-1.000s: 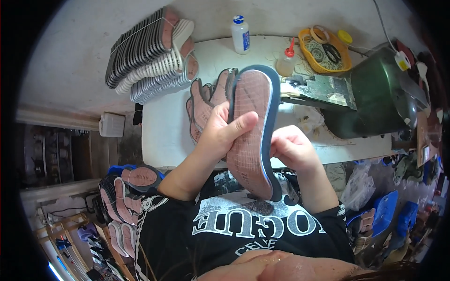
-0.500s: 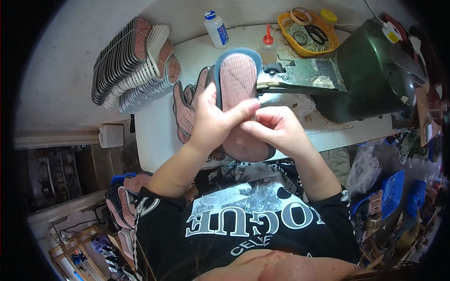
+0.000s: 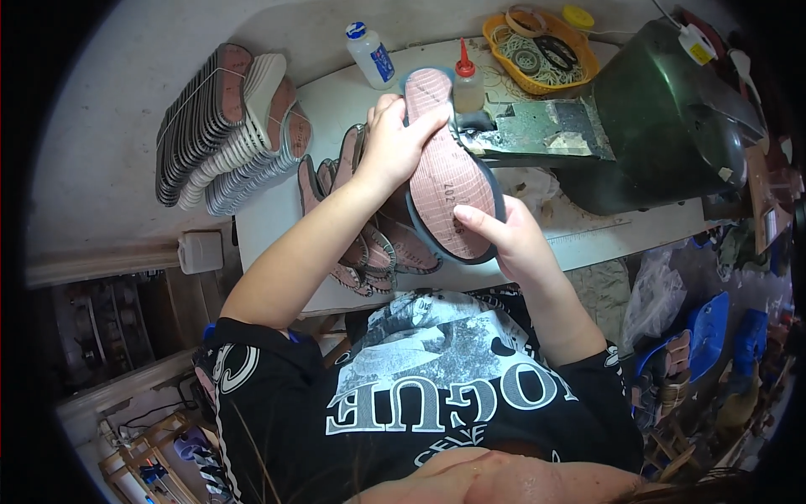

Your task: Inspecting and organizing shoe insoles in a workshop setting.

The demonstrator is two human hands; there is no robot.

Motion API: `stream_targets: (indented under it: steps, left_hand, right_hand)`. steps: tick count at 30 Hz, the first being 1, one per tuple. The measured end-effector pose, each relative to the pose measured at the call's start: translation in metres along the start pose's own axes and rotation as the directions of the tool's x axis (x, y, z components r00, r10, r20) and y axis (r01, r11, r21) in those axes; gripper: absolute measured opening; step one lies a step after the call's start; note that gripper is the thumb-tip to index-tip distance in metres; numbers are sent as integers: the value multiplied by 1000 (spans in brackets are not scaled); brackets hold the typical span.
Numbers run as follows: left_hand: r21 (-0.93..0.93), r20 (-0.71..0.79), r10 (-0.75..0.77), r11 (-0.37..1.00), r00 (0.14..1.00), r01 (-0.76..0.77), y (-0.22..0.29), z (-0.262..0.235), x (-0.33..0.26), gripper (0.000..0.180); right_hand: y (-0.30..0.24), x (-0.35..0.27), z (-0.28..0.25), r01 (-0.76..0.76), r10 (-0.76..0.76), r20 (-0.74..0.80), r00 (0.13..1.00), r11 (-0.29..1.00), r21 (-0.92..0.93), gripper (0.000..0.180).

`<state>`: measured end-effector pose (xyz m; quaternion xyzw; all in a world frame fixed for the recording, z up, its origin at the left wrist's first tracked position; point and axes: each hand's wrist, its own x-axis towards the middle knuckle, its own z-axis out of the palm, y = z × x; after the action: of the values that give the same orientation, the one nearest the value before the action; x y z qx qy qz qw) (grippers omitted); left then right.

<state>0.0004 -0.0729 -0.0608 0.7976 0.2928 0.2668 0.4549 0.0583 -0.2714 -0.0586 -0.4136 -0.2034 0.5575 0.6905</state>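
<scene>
We hold pink dark-edged sole (image 3: pixel 442 164) at frame centre, left hand (image 3: pixel 393 144) clasping upper part, right hand (image 3: pixel 518 239) pinching lower end. Careless swing might knock over red-tipped bottle (image 3: pixel 470 94), upper centre.

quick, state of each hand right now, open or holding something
Left hand: closed on the upper part of the pink sole, thumb on its face.
Right hand: closed on the same sole's lower end, thumb on its face.

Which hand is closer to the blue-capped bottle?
Left. The left hand is just below the bottle in the picture; the right hand is farther down, to its right.
</scene>
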Motion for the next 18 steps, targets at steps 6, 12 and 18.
stream_targets:
  steps: [6, 12, 18]
  left_hand:
    - [-4, 21, -69, 998, 997, 69, -5, 8, 9, 56]
    - [210, -14, -27, 977, 1000, 29, 1, 3, 15, 62]
    - [104, 170, -250, 967, 953, 234, -14, -7, 40, 68]
  right_hand:
    - [-2, 0, -9, -18, 18, -35, 999, 1000, -12, 31]
    - [-2, -10, -2, -258, 258, -9, 966, 966, 11, 31]
    - [6, 1, 9, -141, 145, -33, 989, 984, 105, 28]
